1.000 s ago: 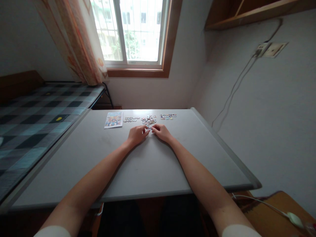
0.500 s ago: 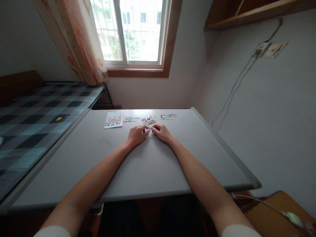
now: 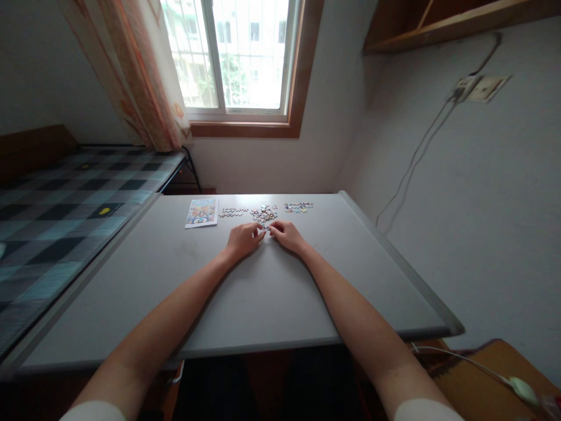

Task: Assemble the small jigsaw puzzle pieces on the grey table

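Note:
Both hands meet at the far middle of the white table (image 3: 263, 292). My left hand (image 3: 244, 238) is closed in a pinch on a small jigsaw puzzle piece (image 3: 265, 228). From the other side, the fingertips of my right hand (image 3: 286, 235) close on the small puzzle pieces there too; how many are held is too small to tell. Just beyond my fingers lies a loose pile of puzzle pieces (image 3: 263, 214). To its left is a partly joined strip of pieces (image 3: 234, 212), and to its right another cluster of pieces (image 3: 298, 207).
A colourful picture sheet (image 3: 201, 213) lies on the table, left of the pieces. A bed with a checked cover (image 3: 87, 193) stands along the left side. The wall with a cable (image 3: 409, 169) is at the right, and a window (image 3: 236, 58) is ahead.

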The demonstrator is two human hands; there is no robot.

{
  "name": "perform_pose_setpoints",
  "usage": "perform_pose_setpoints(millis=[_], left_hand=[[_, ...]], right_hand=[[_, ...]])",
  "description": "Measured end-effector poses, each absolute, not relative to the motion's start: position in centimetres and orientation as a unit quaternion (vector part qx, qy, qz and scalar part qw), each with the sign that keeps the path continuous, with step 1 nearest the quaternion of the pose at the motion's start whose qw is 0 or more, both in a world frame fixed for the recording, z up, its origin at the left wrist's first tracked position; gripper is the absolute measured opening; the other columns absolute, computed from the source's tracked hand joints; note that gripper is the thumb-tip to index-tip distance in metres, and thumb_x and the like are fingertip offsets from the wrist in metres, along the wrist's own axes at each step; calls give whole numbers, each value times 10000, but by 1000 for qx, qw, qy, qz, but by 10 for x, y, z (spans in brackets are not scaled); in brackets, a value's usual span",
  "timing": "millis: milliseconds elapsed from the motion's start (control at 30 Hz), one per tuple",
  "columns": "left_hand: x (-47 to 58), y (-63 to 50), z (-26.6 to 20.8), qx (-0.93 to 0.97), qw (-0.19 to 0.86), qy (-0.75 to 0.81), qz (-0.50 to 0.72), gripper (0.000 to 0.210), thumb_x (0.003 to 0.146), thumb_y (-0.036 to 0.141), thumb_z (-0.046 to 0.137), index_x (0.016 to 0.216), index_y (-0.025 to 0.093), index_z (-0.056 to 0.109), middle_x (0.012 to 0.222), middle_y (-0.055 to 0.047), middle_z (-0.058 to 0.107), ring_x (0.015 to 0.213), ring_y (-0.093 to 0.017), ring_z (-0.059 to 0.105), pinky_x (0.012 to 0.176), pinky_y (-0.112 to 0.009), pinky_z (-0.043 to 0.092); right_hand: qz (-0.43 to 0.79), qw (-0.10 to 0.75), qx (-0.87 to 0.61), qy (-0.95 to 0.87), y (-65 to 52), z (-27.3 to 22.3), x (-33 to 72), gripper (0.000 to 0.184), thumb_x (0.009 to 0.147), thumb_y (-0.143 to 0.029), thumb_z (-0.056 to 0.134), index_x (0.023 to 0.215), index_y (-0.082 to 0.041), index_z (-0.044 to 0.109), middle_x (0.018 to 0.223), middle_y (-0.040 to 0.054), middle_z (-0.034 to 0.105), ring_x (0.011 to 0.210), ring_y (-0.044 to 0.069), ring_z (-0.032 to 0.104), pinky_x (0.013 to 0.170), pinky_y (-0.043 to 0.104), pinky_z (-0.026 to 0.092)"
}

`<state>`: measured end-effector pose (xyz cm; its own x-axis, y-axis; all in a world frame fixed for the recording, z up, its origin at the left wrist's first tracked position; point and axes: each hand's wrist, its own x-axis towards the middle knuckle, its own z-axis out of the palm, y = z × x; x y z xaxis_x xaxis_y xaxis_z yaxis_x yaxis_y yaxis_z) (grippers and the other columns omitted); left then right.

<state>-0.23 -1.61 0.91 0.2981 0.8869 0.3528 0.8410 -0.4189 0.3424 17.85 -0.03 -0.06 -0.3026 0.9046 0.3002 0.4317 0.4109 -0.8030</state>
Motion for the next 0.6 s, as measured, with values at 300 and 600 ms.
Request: perform_pose_setpoints(millis=[300, 600], left_hand=[[-2, -17, 10, 803, 45, 541, 247, 269, 850, 429, 501, 940, 251, 681, 759, 8, 699, 696, -154, 624, 648, -249, 421], [-3, -16, 9, 807, 38, 533, 251, 267, 853, 435, 501, 939, 255, 679, 751, 14, 695, 678, -150, 619, 631, -246, 408]], right_hand=[[311, 385, -450, -743, -3, 3, 178, 194, 817, -290, 517, 799, -153, 652, 702, 20, 663, 662, 133, 589, 645, 240, 433], [312, 384, -448, -745, -2, 2, 178, 197, 818, -293, 516, 805, -152, 653, 710, 23, 661, 670, 137, 592, 654, 245, 435]])
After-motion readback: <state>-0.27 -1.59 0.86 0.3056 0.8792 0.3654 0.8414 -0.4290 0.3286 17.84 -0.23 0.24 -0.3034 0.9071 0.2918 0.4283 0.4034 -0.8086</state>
